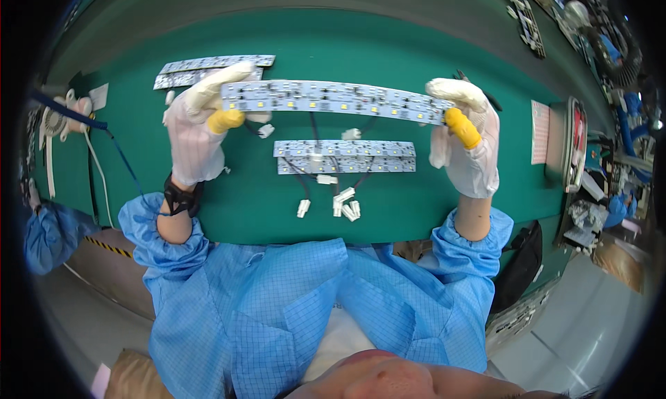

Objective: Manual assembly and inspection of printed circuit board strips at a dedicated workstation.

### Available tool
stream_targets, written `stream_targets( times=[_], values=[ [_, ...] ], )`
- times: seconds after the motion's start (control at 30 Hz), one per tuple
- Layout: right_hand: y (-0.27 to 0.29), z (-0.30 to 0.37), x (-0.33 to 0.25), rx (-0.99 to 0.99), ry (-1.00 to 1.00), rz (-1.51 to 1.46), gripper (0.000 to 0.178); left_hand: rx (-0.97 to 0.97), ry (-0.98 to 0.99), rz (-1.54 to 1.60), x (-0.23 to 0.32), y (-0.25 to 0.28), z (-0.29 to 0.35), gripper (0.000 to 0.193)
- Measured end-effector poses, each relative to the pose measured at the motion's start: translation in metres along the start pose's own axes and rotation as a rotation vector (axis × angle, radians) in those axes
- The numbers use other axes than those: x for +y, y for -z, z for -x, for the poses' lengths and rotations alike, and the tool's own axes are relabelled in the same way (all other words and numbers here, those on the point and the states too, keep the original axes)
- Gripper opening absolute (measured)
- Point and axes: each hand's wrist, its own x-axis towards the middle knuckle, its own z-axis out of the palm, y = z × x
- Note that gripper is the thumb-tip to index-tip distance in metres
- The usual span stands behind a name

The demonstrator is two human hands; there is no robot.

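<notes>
A long white LED circuit board strip (333, 98) is held up level above the green mat, its ends in my two gloved hands. At its left end my left hand (201, 118), in a white glove with a yellow thumb cover, is closed on the strip. My right hand (466, 128), gloved the same way, grips the right end. Dark wires with white connectors hang below the board. Under it on the mat lie two more LED strips (345, 148) side by side, with white plug connectors (345, 203) on leads toward me.
Behind my left hand lie further LED strips (215, 62). Dark-handled pliers (494, 100) lie partly behind my right hand. A small fan (66, 118) and cable stand at the left edge, a clear-sided tray (574, 146) at the right. Another person's blue sleeve (52, 236) shows far left.
</notes>
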Motion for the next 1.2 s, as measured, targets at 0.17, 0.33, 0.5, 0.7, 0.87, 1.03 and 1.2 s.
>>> stream_targets(
  times=[0.17,0.33,0.5,0.7,0.87,1.03,1.2],
  values=[
    [-0.004,-0.002,0.002,0.05,-0.02,-0.033,0.034,-0.052,0.075,0.234,0.006,-0.003,0.003,0.057],
    [-0.005,-0.003,0.006,0.055,-0.079,0.018,0.039,-0.137,-0.139,0.037,0.007,0.0,0.001,0.051],
    [-0.004,-0.004,0.008,0.0,-0.01,-0.088,0.032,-0.038,-0.039,0.035,0.008,-0.002,0.002,0.047],
    [-0.002,-0.003,0.009,-0.071,-0.006,-0.124,0.042,-0.069,0.018,-0.378,0.019,0.004,-0.008,0.047],
    [-0.003,-0.001,0.006,-0.086,0.002,-0.187,0.041,-0.019,0.017,-0.433,0.014,-0.001,-0.007,0.046],
    [-0.001,-0.001,0.004,-0.028,-0.064,-0.151,0.032,-0.001,0.028,-0.178,0.006,-0.004,-0.004,0.053],
    [-0.002,-0.002,0.003,-0.013,-0.038,-0.127,0.031,-0.019,0.007,-0.009,0.006,-0.002,0.0,0.058]
  ],
)
